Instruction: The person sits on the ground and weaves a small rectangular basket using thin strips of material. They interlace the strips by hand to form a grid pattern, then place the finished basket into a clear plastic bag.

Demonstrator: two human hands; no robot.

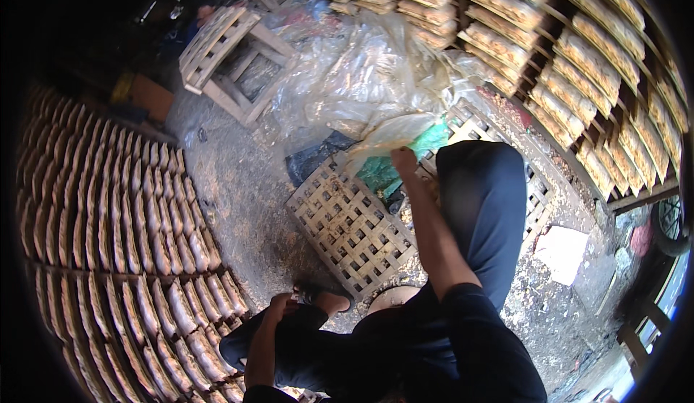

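My right hand [405,161] is stretched forward past my right knee, its fingers closed on the edge of a cloudy clear plastic sheet [387,134]. Green plastic [377,175] lies beside that hand, and dark plastic [318,156] is to its left. Under the sheet's near side is a woven slatted tray [350,222], strewn with small pale crumbs. Another slatted tray [536,199] shows partly behind my right leg. My left hand [282,306] hovers by my left knee with curled fingers; anything inside them is hidden.
Racks of filled, pale packets stand at left [163,244] and upper right [499,27]. A wooden slatted stool [238,63] stands at the far left. A large crumpled plastic sheet [325,78] covers floor ahead. A white sheet [562,253] lies at right.
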